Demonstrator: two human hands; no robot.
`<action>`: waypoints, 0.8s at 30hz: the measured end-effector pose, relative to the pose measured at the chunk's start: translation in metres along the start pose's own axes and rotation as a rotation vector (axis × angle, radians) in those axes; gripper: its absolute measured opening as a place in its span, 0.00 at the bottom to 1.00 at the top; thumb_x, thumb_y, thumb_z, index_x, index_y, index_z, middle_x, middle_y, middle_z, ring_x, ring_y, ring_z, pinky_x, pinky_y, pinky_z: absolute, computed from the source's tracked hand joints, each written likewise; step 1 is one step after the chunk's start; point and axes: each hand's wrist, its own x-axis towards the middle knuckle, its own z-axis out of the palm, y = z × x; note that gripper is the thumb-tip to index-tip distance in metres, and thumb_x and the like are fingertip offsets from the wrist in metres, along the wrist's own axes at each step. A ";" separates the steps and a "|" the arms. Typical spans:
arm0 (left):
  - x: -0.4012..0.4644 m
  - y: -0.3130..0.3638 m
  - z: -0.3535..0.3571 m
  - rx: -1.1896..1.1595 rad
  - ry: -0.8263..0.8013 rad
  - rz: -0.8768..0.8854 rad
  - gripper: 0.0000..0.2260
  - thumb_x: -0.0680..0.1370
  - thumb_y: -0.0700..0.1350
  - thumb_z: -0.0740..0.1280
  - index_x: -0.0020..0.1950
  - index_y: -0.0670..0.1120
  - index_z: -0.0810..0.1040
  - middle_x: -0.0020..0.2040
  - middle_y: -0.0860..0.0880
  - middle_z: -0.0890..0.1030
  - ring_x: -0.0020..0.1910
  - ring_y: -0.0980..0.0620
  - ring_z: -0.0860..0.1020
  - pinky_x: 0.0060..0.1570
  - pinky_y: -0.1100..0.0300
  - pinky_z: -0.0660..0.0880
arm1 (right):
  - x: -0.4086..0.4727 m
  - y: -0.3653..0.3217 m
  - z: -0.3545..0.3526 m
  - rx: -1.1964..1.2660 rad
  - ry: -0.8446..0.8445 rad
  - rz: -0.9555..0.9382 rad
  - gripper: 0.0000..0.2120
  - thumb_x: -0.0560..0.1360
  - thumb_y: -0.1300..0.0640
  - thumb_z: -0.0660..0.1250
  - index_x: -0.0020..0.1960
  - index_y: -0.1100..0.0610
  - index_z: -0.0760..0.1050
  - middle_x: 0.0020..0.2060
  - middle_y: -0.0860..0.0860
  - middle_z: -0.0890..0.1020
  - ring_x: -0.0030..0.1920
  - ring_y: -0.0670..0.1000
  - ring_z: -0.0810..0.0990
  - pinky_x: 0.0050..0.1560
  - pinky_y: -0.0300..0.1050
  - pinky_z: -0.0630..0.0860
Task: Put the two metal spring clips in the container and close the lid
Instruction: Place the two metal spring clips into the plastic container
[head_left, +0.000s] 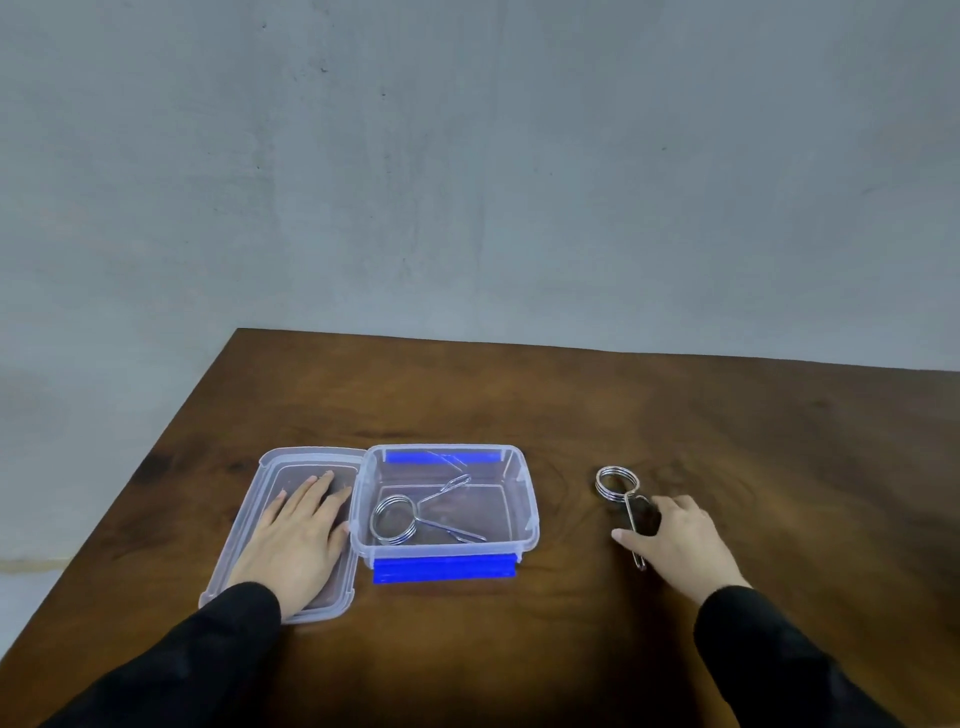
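Observation:
A clear plastic container (527, 499) with blue latches stands open on the wooden table. One metal spring clip (397, 519) lies inside it. The clear lid (270, 462) lies flat to the container's left, and my left hand (298, 540) rests palm down on it, fingers apart. A second metal spring clip (615, 483) lies on the table to the right of the container. My right hand (675, 540) hovers over that clip's handles, thumb and fingers spread around them; a firm grasp does not show.
The brown wooden table (675, 415) ends at a grey wall behind and drops off along its left edge. A blue latch (444, 569) sticks out from the container's near side.

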 end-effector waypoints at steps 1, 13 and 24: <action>0.000 0.001 0.000 0.009 -0.004 -0.002 0.23 0.84 0.55 0.51 0.79 0.54 0.59 0.81 0.50 0.58 0.78 0.51 0.56 0.77 0.50 0.51 | -0.002 0.000 0.004 0.011 0.049 -0.006 0.35 0.69 0.35 0.72 0.68 0.56 0.75 0.61 0.53 0.76 0.63 0.55 0.73 0.60 0.50 0.74; -0.001 0.001 0.000 0.018 -0.004 -0.022 0.22 0.84 0.55 0.51 0.78 0.54 0.61 0.80 0.51 0.60 0.78 0.50 0.57 0.77 0.50 0.52 | -0.005 -0.025 0.031 0.114 0.129 -0.072 0.30 0.72 0.45 0.75 0.71 0.55 0.75 0.60 0.54 0.78 0.63 0.57 0.72 0.64 0.55 0.71; -0.003 0.002 -0.003 -0.022 0.001 -0.022 0.22 0.84 0.55 0.51 0.78 0.55 0.61 0.80 0.51 0.60 0.78 0.51 0.57 0.77 0.50 0.50 | 0.009 -0.028 0.027 0.198 0.063 -0.068 0.23 0.74 0.46 0.74 0.66 0.52 0.78 0.55 0.49 0.78 0.59 0.54 0.76 0.64 0.57 0.73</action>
